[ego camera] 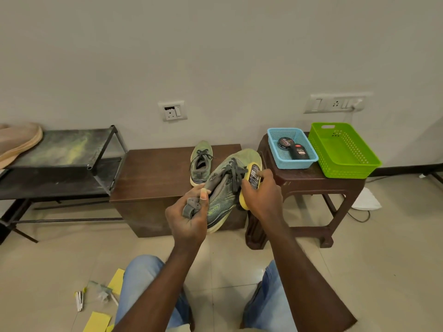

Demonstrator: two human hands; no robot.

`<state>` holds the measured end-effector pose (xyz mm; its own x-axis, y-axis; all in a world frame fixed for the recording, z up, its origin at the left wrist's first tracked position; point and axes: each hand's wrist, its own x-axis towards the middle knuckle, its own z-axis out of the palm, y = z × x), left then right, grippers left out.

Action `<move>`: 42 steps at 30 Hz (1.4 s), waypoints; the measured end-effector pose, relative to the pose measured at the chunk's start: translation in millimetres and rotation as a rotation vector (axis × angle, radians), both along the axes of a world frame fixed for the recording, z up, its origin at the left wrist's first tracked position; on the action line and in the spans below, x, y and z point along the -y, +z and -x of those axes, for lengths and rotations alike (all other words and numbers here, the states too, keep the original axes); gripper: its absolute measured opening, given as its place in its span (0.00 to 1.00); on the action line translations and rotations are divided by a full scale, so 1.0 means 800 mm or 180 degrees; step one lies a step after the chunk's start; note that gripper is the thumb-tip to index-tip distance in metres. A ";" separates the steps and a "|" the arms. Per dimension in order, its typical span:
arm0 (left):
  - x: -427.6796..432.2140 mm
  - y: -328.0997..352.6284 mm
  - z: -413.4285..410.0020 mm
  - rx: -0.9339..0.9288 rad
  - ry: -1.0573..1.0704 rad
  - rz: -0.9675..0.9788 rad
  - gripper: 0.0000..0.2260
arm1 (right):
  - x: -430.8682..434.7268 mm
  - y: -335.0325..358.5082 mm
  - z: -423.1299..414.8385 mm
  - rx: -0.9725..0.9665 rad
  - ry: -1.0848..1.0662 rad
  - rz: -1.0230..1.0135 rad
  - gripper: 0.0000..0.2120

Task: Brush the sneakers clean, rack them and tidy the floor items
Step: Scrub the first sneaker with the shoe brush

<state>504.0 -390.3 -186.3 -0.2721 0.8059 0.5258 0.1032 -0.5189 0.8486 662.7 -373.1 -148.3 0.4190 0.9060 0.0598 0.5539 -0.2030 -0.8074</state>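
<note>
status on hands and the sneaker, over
Left hand grips sneaker at heel end, right hand holds yellow brush against its side. Second sneaker on brown bench. Nothing blocks the brushing.

One wide-angle camera rides on the person's head, facing forward and tilted down. Both forearms come in from the bottom edge and meet at frame centre, where the left hand (pixel 189 216) grips a sneaker (pixel 220 200) and the right hand (pixel 261 195) a yellow brush (pixel 253 177), close to the lens. Knees in jeans (pixel 141 279) sit lowest. Farther off across mid-frame stand a shoe rack (pixel 60 149) at left, a low brown table (pixel 155 173) and a brown stool (pixel 311 185) at right. The wall (pixel 215 56), met almost square-on, fills the upper half.
</note>
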 end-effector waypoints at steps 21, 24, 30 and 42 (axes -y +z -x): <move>-0.004 -0.004 0.004 0.0052 0.0193 0.0139 0.17 | 0.088 0.000 0.056 -0.0258 0.0666 -0.0486 0.10; 0.002 -0.005 0.005 0.0121 0.0070 0.0160 0.15 | 0.071 0.005 0.039 -0.0071 0.0463 -0.0421 0.09; 0.011 0.002 -0.003 0.0033 -0.0052 0.0025 0.09 | 0.002 0.019 -0.013 0.0035 -0.0253 0.0043 0.19; 0.014 0.002 0.001 -0.0012 -0.0020 0.0069 0.08 | 0.058 0.013 0.017 -0.0054 0.0211 -0.0233 0.11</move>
<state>503.4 -401.3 -185.1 -0.2651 0.8188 0.5093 0.1032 -0.5011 0.8592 649.1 -419.3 -137.7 0.3598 0.9253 0.1202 0.5504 -0.1064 -0.8281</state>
